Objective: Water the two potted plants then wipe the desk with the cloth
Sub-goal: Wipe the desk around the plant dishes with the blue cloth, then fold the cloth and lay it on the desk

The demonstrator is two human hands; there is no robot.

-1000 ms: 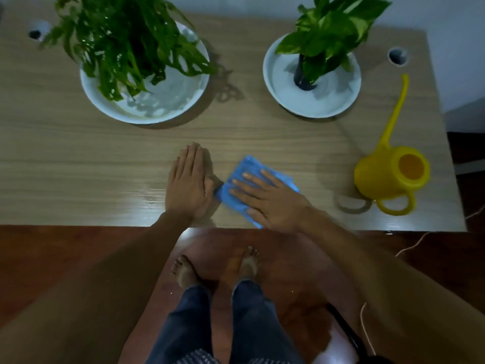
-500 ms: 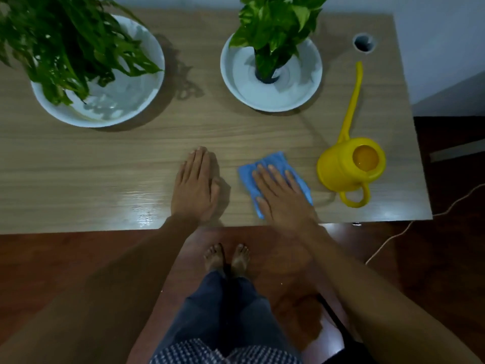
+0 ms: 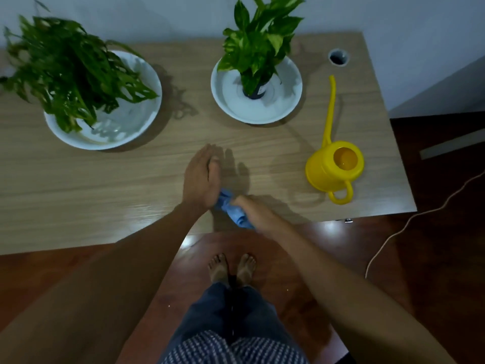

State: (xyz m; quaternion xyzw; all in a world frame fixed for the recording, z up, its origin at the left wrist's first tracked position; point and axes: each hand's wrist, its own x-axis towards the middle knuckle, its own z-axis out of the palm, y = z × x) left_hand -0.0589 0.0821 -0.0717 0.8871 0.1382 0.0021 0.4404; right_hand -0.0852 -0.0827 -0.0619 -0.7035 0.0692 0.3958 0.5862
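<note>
The right hand (image 3: 252,211) grips the bunched blue cloth (image 3: 232,210) at the counter (image 3: 78,185) edge, probably gathering it; the left hand (image 3: 200,177), fingers straight, touches it.

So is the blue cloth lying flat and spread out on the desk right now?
No, the blue cloth is bunched up in the right hand, at the front edge of the desk.
</note>
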